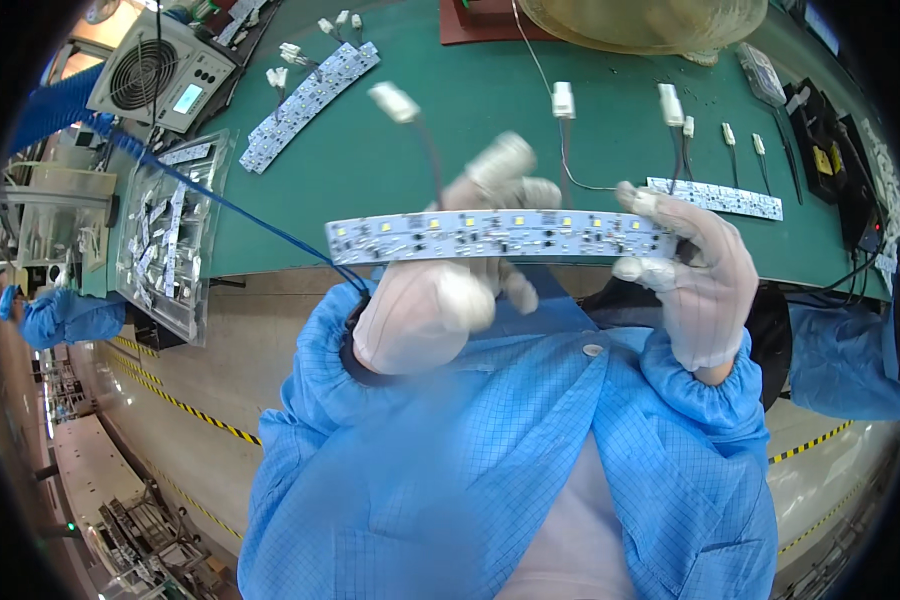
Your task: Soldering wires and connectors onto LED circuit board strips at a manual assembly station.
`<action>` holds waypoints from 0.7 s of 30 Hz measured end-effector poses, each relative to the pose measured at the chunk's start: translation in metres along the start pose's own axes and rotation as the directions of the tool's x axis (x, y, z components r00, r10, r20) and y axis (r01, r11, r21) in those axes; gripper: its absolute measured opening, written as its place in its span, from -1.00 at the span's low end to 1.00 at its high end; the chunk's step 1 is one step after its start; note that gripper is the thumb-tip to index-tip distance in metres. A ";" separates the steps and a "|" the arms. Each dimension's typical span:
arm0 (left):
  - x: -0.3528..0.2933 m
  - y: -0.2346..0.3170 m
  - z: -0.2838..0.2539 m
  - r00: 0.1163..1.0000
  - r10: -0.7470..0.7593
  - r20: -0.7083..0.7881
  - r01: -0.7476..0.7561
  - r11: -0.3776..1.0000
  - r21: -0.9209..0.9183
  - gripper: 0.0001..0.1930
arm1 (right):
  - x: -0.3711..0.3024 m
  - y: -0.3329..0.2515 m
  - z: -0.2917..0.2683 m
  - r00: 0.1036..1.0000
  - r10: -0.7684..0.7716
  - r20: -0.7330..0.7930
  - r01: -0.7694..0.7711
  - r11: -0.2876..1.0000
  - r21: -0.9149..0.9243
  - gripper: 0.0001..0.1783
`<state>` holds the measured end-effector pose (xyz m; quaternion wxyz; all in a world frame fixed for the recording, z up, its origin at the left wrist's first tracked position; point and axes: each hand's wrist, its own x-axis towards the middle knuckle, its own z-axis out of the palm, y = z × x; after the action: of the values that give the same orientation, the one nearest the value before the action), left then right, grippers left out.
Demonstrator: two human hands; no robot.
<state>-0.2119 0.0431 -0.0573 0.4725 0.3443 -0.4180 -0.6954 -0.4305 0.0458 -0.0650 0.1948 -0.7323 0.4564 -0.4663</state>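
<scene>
I hold a long, narrow white LED circuit board [545, 246] level in front of me, above the table's near edge. My right hand [708, 285], in a thin white glove, pinches its right end between thumb and fingers. My left hand [415, 315], gloved too, is closed around the left half, with some fingers behind the board and others below its lower edge; part of this hand is blurred. Thin wires rise behind the board to white plug connectors, one at the left [395, 102] and another near the middle [563, 100].
On the green table [450, 80] lie another LED board [310, 108] at far left and one [715, 198] at right. A clear tray [202, 285] of boards, a power supply [165, 75] and my blue wrist cord [240, 213] are left. Tweezers [791, 165] lie right.
</scene>
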 end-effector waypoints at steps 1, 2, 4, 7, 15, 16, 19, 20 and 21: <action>0.000 0.001 -0.008 0.993 -0.046 0.108 0.037 0.995 0.088 0.03 | 0.000 0.001 -0.002 1.000 -0.007 0.000 0.007 1.000 0.009 -0.42; -0.002 0.008 -0.023 0.978 -0.137 0.159 0.090 0.958 0.272 0.16 | 0.000 0.002 -0.004 1.000 0.016 -0.026 -0.014 0.997 0.073 -0.42; -0.005 0.019 -0.030 0.995 -0.078 0.068 0.052 0.947 0.318 0.03 | -0.003 0.010 -0.007 0.998 0.036 -0.055 -0.026 0.985 0.170 -0.43; -0.013 0.021 -0.046 0.989 0.146 -0.001 -0.137 0.934 0.329 -0.21 | -0.001 0.003 -0.014 0.973 0.229 -0.011 -0.219 0.942 0.255 -0.44; -0.024 0.018 -0.053 0.808 0.585 0.064 -0.478 0.588 0.652 -0.36 | 0.007 0.002 -0.011 0.976 0.217 0.016 -0.215 0.951 0.222 -0.48; -0.024 0.019 -0.053 0.807 0.586 0.072 -0.471 0.564 0.679 -0.36 | 0.006 0.003 -0.011 0.976 0.217 0.016 -0.215 0.952 0.219 -0.48; -0.019 0.015 -0.055 0.799 0.594 0.093 -0.478 0.535 0.697 -0.41 | 0.004 0.009 -0.016 0.992 0.122 -0.003 -0.121 0.984 0.130 -0.49; -0.016 0.014 -0.056 0.792 0.602 0.100 -0.488 0.527 0.696 -0.44 | 0.003 0.011 -0.019 0.995 0.101 -0.002 -0.099 0.985 0.144 -0.49; -0.011 0.016 -0.054 0.794 0.598 0.110 -0.498 0.535 0.683 -0.44 | 0.002 0.012 -0.023 0.997 0.083 -0.004 -0.081 0.985 0.153 -0.49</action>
<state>-0.1552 0.0363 -0.0648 0.5332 0.3902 -0.6955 -0.2824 -0.4560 0.0408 -0.0614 0.2670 -0.6935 0.4502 -0.4950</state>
